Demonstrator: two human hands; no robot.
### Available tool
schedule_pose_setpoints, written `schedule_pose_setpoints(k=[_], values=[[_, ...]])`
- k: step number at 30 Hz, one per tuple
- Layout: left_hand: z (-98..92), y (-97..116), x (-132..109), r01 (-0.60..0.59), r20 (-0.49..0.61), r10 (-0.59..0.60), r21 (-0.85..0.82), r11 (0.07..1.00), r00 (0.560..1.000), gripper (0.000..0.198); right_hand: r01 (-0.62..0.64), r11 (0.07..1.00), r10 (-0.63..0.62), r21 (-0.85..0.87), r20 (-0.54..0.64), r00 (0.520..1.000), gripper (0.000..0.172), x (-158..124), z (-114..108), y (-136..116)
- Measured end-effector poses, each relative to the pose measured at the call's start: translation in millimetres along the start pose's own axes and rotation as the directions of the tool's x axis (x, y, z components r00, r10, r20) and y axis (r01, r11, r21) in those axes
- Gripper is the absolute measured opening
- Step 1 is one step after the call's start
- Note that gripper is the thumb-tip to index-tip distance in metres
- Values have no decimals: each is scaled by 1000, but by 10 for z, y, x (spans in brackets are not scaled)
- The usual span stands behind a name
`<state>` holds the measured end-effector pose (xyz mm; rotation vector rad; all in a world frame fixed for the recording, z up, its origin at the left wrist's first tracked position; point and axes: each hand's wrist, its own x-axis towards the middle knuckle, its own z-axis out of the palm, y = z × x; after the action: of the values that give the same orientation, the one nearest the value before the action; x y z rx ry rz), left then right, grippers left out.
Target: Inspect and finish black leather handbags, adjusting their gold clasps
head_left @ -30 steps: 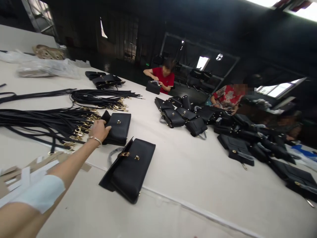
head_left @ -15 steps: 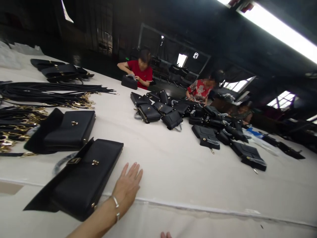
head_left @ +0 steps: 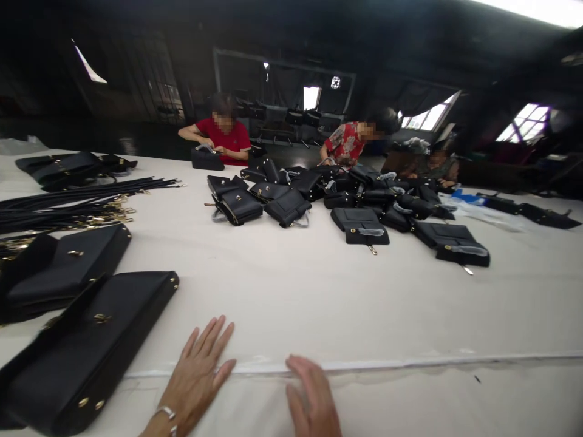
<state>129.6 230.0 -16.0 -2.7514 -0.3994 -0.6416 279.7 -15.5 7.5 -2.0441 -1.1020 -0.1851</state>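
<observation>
My left hand (head_left: 198, 370), with a silver bracelet at the wrist, lies flat on the pale table covering (head_left: 255, 291), fingers spread and holding nothing. To its left rests a black handbag (head_left: 104, 334) with its flap folded back and a gold clasp showing; a gap separates hand and bag. Behind that bag is a second black handbag (head_left: 68, 267), also with its flap back. My right hand (head_left: 312, 397) is low in the middle, slightly blurred, its thumb and fingers apart over the table near the seam (head_left: 373, 367), with nothing in it.
Black straps with gold hooks (head_left: 91, 203) lie at the left, with more bags (head_left: 68, 167) behind. A pile of black handbags (head_left: 314, 185) covers the far middle. Across the table sit a person in red (head_left: 232, 139), one in a floral top (head_left: 344, 145), and another farther right.
The view has turned to the right and levelled. My right hand has come up into view from the bottom edge. My left hand still lies flat on the table.
</observation>
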Motion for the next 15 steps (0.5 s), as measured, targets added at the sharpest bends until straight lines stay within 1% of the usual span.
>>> schedule_pose_setpoints(k=[2,5,7,8,10,12,14,15], values=[[-10,-13,9,-30,16,30,14,999,999,65,-42,998,39,-50,-59,998,27,503,-204,576],[-22,-30,27,-52,34,51,31,998,998,68,-136,985,118,-102,-166,979,33,1307,-547,1474],[-48,-37,50,-54,45,52,31,998,998,68,-213,968,176,-129,-254,951,38,1773,-738,1971],[-66,-37,62,-52,50,51,27,998,997,69,-247,959,197,-140,-300,933,40,1976,-809,2169],[-100,-34,83,-50,63,48,22,999,997,69,-291,943,212,-163,-379,901,47,2332,-895,2452],[-122,-31,91,-54,85,51,29,998,995,70,-308,933,207,-184,-424,882,58,2653,-896,2611],[-129,-33,83,-57,120,51,44,997,991,70,-300,929,180,-218,-441,879,70,2957,-822,2705],[-131,-35,76,-56,138,48,51,997,989,70,-285,922,151,-262,-433,888,76,3101,-764,2747]])
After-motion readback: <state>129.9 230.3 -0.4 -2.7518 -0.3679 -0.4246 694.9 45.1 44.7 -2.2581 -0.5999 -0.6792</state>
